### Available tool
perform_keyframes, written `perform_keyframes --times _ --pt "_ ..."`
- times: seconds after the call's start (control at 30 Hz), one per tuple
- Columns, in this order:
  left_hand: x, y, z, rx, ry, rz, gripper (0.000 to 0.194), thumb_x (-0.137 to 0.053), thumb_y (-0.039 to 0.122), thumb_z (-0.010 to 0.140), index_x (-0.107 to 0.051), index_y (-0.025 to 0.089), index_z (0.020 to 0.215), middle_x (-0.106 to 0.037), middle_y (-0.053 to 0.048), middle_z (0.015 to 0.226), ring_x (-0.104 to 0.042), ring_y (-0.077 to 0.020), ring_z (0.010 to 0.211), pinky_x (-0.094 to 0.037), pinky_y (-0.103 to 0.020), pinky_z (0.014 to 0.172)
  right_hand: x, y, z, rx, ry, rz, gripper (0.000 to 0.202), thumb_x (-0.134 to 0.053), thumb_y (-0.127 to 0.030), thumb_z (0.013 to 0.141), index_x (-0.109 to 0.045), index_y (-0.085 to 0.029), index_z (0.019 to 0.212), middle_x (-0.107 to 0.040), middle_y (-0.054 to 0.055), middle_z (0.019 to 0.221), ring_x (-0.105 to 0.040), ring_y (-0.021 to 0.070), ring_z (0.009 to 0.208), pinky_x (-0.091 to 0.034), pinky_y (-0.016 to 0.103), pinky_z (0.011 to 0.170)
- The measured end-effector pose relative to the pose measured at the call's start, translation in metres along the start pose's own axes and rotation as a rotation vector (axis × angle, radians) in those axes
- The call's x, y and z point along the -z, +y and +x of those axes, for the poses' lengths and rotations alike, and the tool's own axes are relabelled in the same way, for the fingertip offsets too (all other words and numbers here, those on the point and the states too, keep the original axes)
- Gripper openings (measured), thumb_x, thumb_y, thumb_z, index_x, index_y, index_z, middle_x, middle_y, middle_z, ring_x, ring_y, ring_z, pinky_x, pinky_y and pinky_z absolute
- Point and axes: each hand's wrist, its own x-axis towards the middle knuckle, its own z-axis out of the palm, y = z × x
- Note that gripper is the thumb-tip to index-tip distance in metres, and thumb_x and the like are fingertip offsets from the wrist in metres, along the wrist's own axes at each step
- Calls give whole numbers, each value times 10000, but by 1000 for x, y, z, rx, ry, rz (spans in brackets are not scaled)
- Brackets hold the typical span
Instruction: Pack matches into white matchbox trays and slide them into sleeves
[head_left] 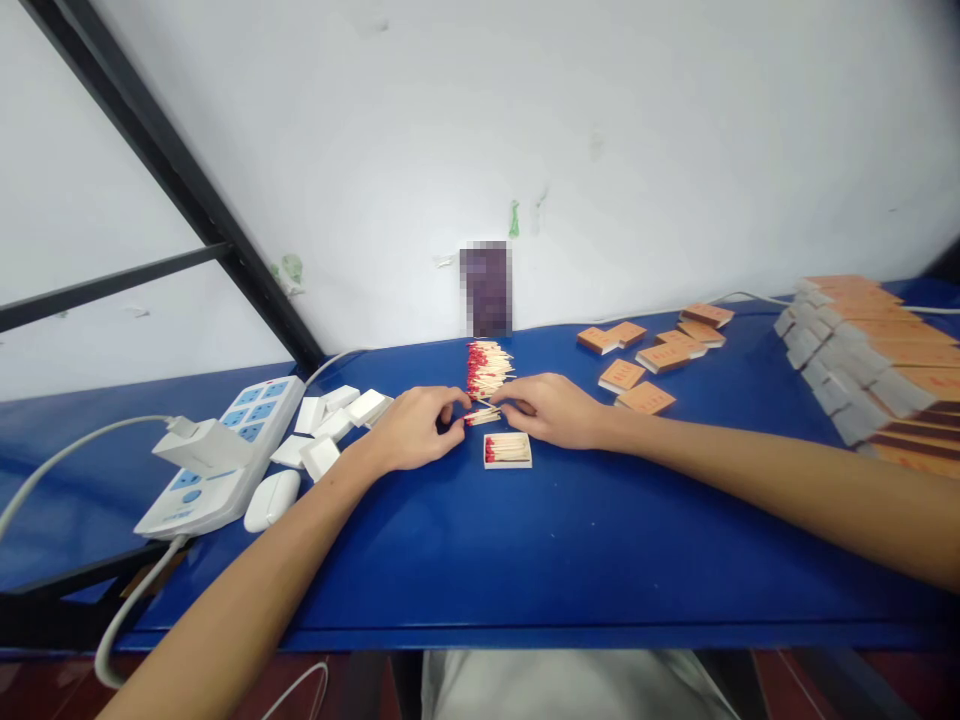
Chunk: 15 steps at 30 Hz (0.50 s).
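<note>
Between my two hands lies a small bunch of red-tipped matches [482,416]. My left hand [416,428] has its thumb and fingers curled at the red-headed end. The fingertips of my right hand [551,412] are closed in at the bare wooden end. Just behind my fingers is a larger pile of matches [487,368], most heads pointing left. Nearer to me sits a small white matchbox tray [508,465] with a layer of matches in it, heads to the left.
White matchbox trays [335,425] are heaped left, beside a power strip [259,420] with a plugged-in charger [206,447] and a white earbud case [271,500]. Orange matchbox sleeves [646,398] are scattered right; stacked matchboxes [885,345] stand farther right. A pixelated dark object [486,290] leans against the wall.
</note>
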Motion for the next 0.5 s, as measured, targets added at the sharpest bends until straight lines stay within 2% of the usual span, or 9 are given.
perform_keyframes --times 0.1,0.23,0.37,0.5 --pt "0 -1 0 35 4 -17 145 -524 210 794 -578 210 929 -584 37 682 -516 -128 594 -343 -242 561 1 -1 0 19 -11 22 222 -485 -224 894 -675 -195 1004 -677 6 777 -544 120 637 -308 235 596" --pt "-2 -2 1 25 4 -27 83 -515 201 791 -546 211 868 -575 37 679 -510 -128 590 -332 -241 554 0 0 1 15 -17 16 228 -481 -216 892 -669 -202 1020 -670 6 783 -541 123 653 -296 237 598" --pt "-3 -4 2 19 9 -36 62 -521 206 798 -548 210 854 -563 38 675 -501 -122 581 -326 -241 555 -1 1 1 -98 14 -49 230 -509 -169 826 -664 -202 992 -665 9 787 -545 134 676 -286 245 597" --pt "-5 -4 2 7 21 -34 45 -525 203 804 -559 208 833 -556 37 673 -490 -118 584 -321 -240 556 -2 0 2 -168 10 -67 127 -542 -197 800 -641 -207 879 -648 -4 770 -513 126 644 -258 248 568"
